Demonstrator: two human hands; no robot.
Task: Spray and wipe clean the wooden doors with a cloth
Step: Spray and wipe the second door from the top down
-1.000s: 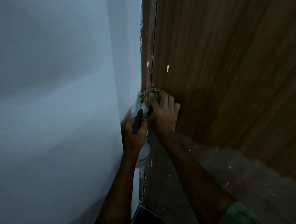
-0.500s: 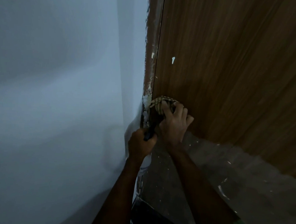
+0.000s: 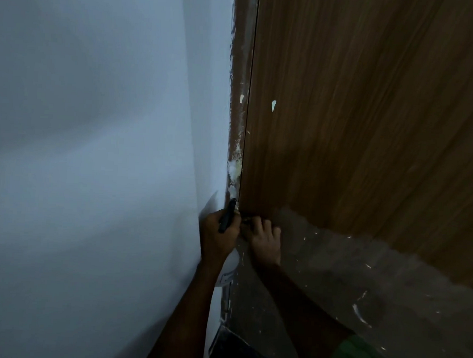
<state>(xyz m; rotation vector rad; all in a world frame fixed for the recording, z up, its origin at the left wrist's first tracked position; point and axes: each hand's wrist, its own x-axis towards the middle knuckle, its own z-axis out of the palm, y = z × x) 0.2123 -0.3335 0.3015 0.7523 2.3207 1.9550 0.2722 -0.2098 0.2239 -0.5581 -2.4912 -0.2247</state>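
Observation:
A brown wooden door [image 3: 358,117] fills the right half of the head view, with white paint specks and a dull grey band across its lower part. My right hand [image 3: 263,242] presses a striped cloth [image 3: 245,220] against the door at its left edge; the cloth is almost hidden under the fingers. Touching it on the left, my left hand [image 3: 217,240] grips a white spray bottle [image 3: 228,269] with a black trigger [image 3: 227,215], held close to the door frame.
A plain white wall [image 3: 92,170] covers the left half. The paint-smeared door frame [image 3: 237,123] runs vertically between wall and door. A dark floor patch [image 3: 236,350] shows at the bottom, between my forearms.
My right hand has slid the cloth down the door's left edge onto the top of the grey band. The left hand with the bottle dropped along with it.

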